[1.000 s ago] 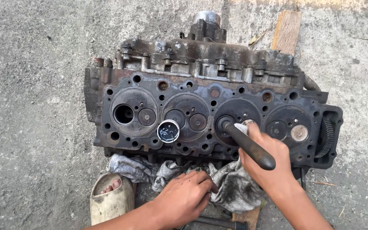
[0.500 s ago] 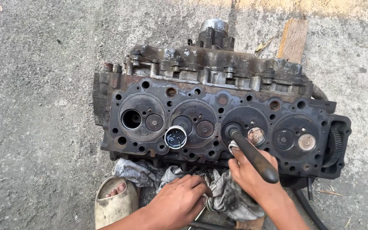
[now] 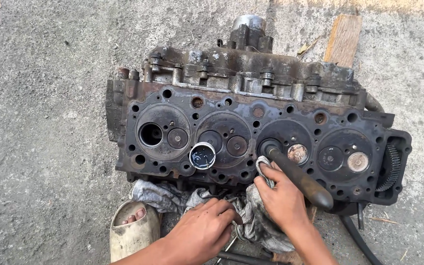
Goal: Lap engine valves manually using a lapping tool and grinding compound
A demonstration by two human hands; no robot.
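Gripping a dark wooden-handled rod [image 3: 298,177] seated in the grimy black cast-iron cylinder head [image 3: 251,132] just above it, my right hand [image 3: 280,198] could slip; my left hand [image 3: 202,233] rests half-curled on grey rags [image 3: 172,196] below

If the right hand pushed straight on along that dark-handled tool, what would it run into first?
Most likely the cylinder head: the right hand points the tool up-left, and its tip already seems seated at a valve port in the third chamber.
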